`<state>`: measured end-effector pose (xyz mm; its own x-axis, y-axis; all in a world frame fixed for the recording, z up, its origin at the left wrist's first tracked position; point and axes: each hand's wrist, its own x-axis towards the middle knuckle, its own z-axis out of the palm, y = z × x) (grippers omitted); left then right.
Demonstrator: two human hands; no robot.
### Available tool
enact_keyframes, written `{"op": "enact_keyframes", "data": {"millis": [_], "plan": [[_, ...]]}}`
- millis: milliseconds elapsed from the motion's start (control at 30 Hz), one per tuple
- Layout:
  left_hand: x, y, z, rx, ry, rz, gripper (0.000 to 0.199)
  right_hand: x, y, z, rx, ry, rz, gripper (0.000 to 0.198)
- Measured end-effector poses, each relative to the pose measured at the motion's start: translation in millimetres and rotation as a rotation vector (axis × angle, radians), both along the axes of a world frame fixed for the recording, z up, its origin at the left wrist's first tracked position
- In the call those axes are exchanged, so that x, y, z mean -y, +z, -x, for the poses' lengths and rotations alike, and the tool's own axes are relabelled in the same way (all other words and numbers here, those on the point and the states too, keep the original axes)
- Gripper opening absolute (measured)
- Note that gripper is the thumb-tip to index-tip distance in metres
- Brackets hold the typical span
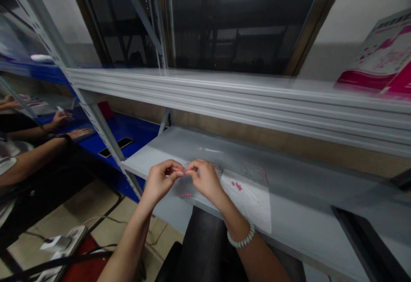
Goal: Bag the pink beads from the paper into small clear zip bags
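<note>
My left hand (161, 181) and my right hand (205, 180) meet above the front edge of a grey shelf. Thumb and forefinger are pinched together on each, tip to tip. Whatever lies between the fingertips is too small to make out; a hint of pink shows there. Just below the hands, several small pink pieces (186, 195) form a short row near the shelf edge. To the right of my right hand is a white sheet (252, 205) with a loose cluster of small pink pieces (237, 186). A clear plastic bag (255, 173) lies at the sheet's far edge.
A dark flat object (369, 243) rests on the grey shelf (298, 196) at right. An upper shelf (224, 98) crosses in front, bearing a pink-and-white box (379, 59). Left of the upright post are a phone (116, 147) and another person's arm (41, 155). A power strip (64, 247) sits low left.
</note>
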<state>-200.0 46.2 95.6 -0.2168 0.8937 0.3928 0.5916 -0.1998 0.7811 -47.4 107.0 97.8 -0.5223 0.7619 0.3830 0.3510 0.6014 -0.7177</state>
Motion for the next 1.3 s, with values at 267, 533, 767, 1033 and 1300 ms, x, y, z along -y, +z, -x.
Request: {"op": "enact_keyframes", "data": {"millis": [267,533,767,1033,1300], "plan": [[-63,-38.0,18,-0.109,-0.010,0.072,0.015,-66,-35,28,0.192,-0.026,0.022,0.011],[-77,-71.5,14,-0.234,0.085,0.072,0.021,-78,-56,28,0.219,-0.044,-0.037,0.017],[-69,-66.1,2,-0.294,0.180,-0.028,0.020,-79,-47,-27,0.173,-0.211,-0.035,0.032],[-95,-48.5,-115,-0.405,-0.198,-0.057,0.028,-65,-56,-165,0.270,-0.572,-0.023,0.050],[-115,-61.8,-196,-0.566,-0.466,0.037,0.023,-35,-74,-194,0.425,-0.610,-0.037,0.043]]}}
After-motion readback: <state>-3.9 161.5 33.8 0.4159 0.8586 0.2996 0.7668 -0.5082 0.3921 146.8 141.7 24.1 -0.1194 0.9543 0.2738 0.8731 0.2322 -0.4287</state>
